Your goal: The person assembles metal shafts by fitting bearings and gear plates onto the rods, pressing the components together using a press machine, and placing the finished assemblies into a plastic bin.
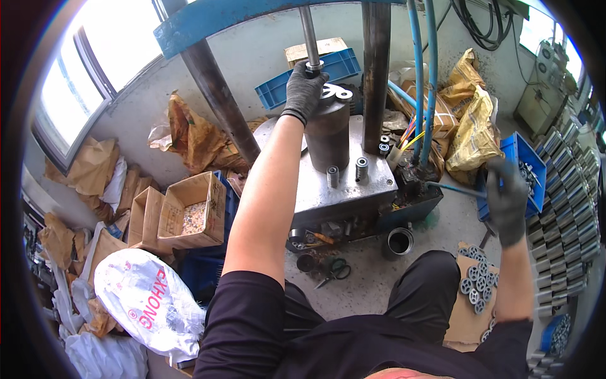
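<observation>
While pressing: left hand [305,90] fingers clenched on ring [314,66] at ram rod [308,31], best kept square over cylinder die [328,132].
Right hand [507,201]: fingers clenched on blue lever [456,189]; should have pulled slowly.

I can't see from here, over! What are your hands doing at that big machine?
Left hand gloved, on the metal part atop the dark cylinder. Right hand gloved, reaching into the blue bin. Press rod directly above.
</observation>
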{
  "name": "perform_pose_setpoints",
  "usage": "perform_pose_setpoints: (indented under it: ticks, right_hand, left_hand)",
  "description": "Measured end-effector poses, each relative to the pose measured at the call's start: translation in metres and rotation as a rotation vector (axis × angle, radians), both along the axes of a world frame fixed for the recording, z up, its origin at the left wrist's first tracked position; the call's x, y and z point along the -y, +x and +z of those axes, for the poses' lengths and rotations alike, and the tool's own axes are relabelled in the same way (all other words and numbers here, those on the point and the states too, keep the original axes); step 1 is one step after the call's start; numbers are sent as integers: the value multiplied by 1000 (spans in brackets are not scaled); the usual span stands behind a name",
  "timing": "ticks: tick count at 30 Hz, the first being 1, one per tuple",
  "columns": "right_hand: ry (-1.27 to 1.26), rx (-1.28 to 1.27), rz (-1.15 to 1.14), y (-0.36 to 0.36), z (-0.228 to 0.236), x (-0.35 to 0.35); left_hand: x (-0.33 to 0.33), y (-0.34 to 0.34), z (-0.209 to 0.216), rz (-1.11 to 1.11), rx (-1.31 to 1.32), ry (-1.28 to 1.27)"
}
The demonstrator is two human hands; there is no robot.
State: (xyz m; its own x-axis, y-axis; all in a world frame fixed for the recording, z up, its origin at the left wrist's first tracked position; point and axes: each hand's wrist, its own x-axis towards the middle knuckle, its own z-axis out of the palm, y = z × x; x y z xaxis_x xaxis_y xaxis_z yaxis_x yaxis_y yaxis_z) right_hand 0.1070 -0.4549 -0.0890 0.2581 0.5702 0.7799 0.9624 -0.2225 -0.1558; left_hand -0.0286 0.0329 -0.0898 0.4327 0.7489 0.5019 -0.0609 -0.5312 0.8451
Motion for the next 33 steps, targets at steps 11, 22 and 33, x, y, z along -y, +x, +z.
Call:
perform_pose_setpoints:
  ticks: [11, 22, 33]
  right_hand:
    - [-61, 90, -112, 51, 31, -44]
    - [-1068, -372, 130, -40, -67, 90]
    - [-796, -449, 75, -32, -32, 65]
  left_hand:
    - [13, -3, 1, 8, 57, 85]
    - [11, -4, 4, 17, 13, 113]
    - [3, -2, 1, -19, 38, 101]
